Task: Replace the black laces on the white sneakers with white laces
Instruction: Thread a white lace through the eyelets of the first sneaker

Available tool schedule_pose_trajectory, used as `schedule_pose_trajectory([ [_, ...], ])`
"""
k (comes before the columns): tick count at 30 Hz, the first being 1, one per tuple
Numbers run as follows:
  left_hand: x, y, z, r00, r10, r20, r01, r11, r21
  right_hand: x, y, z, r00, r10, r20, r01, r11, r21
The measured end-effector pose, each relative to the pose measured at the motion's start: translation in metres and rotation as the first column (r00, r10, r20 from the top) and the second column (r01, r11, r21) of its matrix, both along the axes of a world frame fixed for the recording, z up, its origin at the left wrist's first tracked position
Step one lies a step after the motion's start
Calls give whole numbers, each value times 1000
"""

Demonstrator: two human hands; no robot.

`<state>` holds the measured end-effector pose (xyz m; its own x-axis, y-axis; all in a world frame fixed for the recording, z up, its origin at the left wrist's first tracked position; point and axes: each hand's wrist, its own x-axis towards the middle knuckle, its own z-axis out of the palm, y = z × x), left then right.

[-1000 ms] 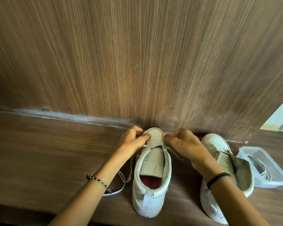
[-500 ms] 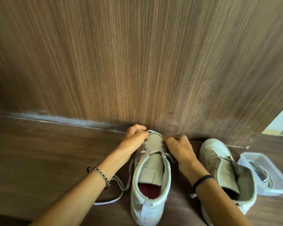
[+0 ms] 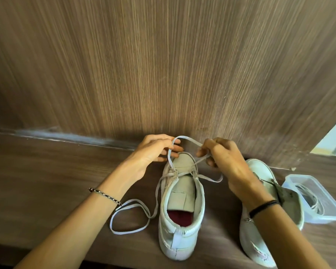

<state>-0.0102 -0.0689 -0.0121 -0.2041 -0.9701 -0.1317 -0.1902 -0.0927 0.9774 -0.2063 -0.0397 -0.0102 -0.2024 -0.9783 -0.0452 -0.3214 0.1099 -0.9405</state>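
Head view: your left hand [image 3: 153,150] and right hand [image 3: 221,159] each pinch the white lace [image 3: 183,136]. It loops above the sneaker [image 3: 182,193] toe.

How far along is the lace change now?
Done: no black lace shows on either shoe. In hand: left hand and right hand hold a white lace threaded only near the middle sneaker's toe. Left: its upper eyelets, then the unlaced second sneaker; another lace lies in the container.

We see the centre sneaker [image 3: 182,241] upright, heel toward us, white lace [image 3: 182,136] through its front eyelets, one loop raised over the toe, slack coiled left; second sneaker [image 3: 258,167] right, tongue flopped open.
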Motion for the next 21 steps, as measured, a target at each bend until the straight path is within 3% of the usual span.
schedule_pose_trajectory([
  [3, 6, 4, 4, 997, -63, 44, 65, 997, -30, -5, 26, 21, 953, 120, -279, -111, 993, 48],
  [5, 8, 5, 8, 990, -105, 93, 109, 993, -41, -5, 34, 22, 902, 122, -415, -95, 992, 85],
  [7, 7, 7, 11, 988, -124, 97, 128, 991, -39, -7, 34, 17, 892, 123, -435, -88, 991, 101],
  [11, 5, 6, 12, 990, -89, 106, 96, 993, -62, -17, 31, 11, 923, 270, -274, -213, 952, 220],
  [15, 8, 2, 6, 991, -39, 128, 52, 994, -98, -20, 35, 13, 807, 460, -371, -383, 885, 264],
  [18, 11, 0, 3, 992, -6, 128, 24, 990, -136, -22, 33, 12, 775, 334, -537, -268, 942, 200],
  [21, 11, 0, 3, 990, -8, 138, 31, 986, -163, -17, 35, 16, 798, 251, -547, -216, 968, 129],
])
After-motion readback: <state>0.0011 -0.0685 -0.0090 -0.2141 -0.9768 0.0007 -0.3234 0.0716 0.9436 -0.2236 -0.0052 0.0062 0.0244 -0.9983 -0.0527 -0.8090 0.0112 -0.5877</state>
